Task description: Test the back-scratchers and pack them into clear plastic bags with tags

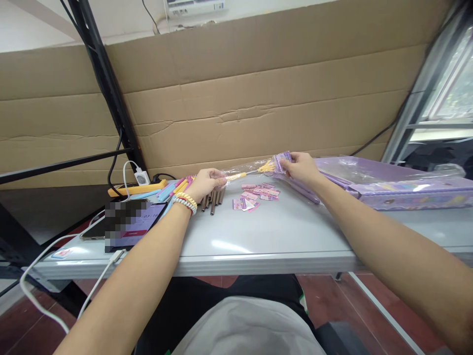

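Clear bag (247, 170), pinched by both hands (205, 182)

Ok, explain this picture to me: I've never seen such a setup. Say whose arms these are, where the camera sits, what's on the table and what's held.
There is no machine: a person wears a camera on the head, looking down at their own bare arms. The left hand and right hand hold the two ends of a clear bag with a yellow-tipped stick inside. On the grey table lie small pink labels, metal tubes, coloured sticks, a phone on a white cable and purple packs. Cardboard stands behind.
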Action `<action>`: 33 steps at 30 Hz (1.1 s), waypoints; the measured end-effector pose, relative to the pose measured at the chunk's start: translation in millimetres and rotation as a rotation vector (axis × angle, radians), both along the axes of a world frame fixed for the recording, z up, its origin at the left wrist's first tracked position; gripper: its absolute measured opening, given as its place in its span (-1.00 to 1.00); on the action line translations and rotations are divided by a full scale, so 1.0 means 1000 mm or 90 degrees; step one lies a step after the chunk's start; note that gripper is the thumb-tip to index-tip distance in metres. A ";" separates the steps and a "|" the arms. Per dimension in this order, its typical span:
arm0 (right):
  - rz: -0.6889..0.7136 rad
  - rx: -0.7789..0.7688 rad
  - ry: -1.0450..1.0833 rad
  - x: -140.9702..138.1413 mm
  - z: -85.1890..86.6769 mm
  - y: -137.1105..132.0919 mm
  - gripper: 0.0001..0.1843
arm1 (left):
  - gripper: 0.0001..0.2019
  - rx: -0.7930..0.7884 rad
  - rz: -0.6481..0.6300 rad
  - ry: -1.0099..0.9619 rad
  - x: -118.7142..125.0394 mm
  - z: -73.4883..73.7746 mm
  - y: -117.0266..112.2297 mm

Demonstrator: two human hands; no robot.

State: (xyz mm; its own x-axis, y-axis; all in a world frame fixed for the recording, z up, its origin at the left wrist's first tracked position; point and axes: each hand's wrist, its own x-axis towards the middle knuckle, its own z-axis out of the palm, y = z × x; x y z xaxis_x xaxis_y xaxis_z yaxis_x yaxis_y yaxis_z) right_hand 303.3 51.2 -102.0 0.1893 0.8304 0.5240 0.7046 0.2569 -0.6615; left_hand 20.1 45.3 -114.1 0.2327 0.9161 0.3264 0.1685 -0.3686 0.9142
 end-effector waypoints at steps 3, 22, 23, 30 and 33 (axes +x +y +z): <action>-0.005 0.009 -0.007 0.000 0.000 -0.001 -0.79 | -0.79 0.003 0.001 0.005 0.000 0.001 -0.001; 0.049 0.020 0.071 0.001 0.002 -0.006 -0.83 | -0.71 0.018 -0.004 0.040 0.000 0.001 -0.001; 0.043 0.031 0.070 0.002 0.001 -0.004 -0.83 | -0.72 0.013 -0.016 0.046 0.000 0.001 -0.002; 0.033 0.114 0.085 0.004 -0.004 0.005 -0.76 | -0.74 -0.069 -0.078 0.167 0.004 0.009 -0.019; 0.067 0.145 0.105 0.001 -0.005 0.005 -0.74 | -0.80 -0.054 -0.135 0.209 0.004 0.010 -0.021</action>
State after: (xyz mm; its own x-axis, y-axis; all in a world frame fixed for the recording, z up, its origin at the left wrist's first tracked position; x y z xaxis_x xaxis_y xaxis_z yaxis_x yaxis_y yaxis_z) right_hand 304.7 56.7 -107.2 0.2056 0.7148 0.6684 0.5543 0.4778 -0.6815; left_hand 23.7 24.2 -103.9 0.4996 0.8567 0.1284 0.3849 -0.3523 0.8531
